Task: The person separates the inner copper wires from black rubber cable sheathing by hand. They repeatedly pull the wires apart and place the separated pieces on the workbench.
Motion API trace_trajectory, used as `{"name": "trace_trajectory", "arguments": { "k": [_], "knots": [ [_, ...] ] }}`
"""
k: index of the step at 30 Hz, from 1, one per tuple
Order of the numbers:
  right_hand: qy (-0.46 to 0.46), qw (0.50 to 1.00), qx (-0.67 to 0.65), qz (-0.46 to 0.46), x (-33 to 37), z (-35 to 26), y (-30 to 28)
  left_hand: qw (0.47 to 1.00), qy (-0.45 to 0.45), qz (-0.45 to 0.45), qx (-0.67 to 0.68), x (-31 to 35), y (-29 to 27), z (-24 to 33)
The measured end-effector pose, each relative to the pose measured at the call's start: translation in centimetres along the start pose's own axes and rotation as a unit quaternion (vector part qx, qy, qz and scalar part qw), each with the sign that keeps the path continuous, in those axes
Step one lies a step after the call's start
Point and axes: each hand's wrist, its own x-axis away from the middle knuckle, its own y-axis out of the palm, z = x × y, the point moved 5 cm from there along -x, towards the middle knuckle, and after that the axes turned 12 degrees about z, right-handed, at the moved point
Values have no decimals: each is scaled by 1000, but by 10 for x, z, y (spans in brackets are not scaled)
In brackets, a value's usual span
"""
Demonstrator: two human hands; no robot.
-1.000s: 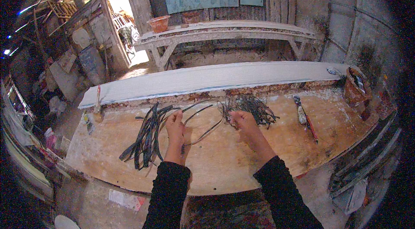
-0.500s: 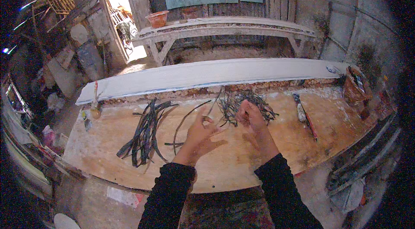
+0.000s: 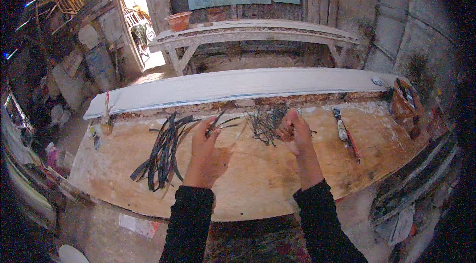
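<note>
My left hand (image 3: 203, 151) pinches a few dark strips (image 3: 225, 125), whose ends stick out past the fingertips to the right. Just left of that hand, a loose bundle of longer, flat black strips (image 3: 162, 156) lies on the wooden board (image 3: 258, 183). My right hand (image 3: 299, 136) is closed, its thumb and fingers drawn together; anything between them is too small to make out. Behind its fingers spreads a tangled heap of thin dark strips (image 3: 265, 124), partly hidden by the hand.
A long white plank (image 3: 238, 84) runs along the board's far side. A brush-like tool (image 3: 341, 130) and a red pen-like tool (image 3: 354, 147) lie at the right, near a brown container (image 3: 406, 104). Farther back stands a bench (image 3: 258, 30) with an orange pot (image 3: 178, 21).
My left hand has moved left and taken up the curved strips that lay on the board beside the bundle. My right hand has shifted slightly right, still closed.
</note>
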Motion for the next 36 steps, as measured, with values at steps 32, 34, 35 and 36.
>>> {"name": "trace_trajectory", "arguments": {
  "k": [32, 34, 35, 36],
  "knots": [
    [-98, 384, 911, -112, 115, -160, -78, 980, -38, -144, -129, 2, -59, 64],
    [-44, 416, 903, -97, 96, -154, -67, 980, -50, -187, -51, 7, -53, 67],
    [-30, 437, 894, -89, 88, -148, -60, 977, -57, -206, -13, 11, -50, 69],
    [-83, 483, 866, -99, 84, -136, -45, 965, -79, -251, -2, 15, -42, 75]
  ]
}}
